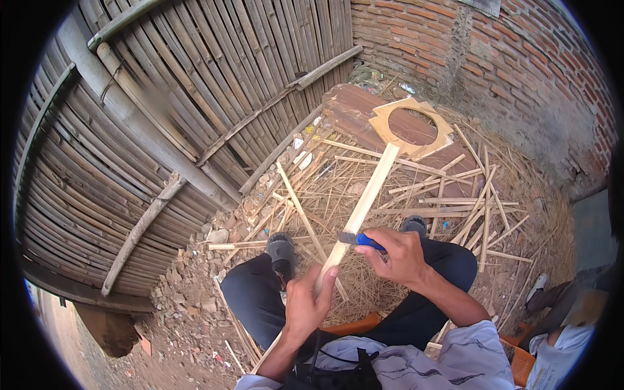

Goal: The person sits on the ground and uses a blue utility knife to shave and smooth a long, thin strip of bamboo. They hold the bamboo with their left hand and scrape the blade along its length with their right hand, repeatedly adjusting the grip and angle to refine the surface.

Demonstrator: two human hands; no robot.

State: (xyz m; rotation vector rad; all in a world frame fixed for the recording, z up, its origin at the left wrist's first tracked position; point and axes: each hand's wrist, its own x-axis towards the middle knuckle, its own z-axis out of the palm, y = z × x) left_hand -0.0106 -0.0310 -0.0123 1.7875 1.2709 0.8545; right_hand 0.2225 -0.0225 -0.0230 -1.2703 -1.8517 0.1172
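My left hand [305, 305] is closed round a long pale bamboo strip [370, 195], which slants up and away from my lap. My right hand [396, 257] grips the blue handle of a utility knife [369, 242]. Its flat grey blade lies across the strip, just beyond my left hand. The strip's far end reaches close to a pale wooden ring [448, 133] with a jagged outer edge and a round hole. Part of the near end is hidden by my left hand and forearm.
Thin strips [484, 208] and shavings [344, 292] litter the ground between and beyond my feet. A brown board [351, 110] lies under the ring. Left stands a bamboo fence [227, 78], behind a brick wall [416, 32]. Another person's leg [549, 302] shows at right.
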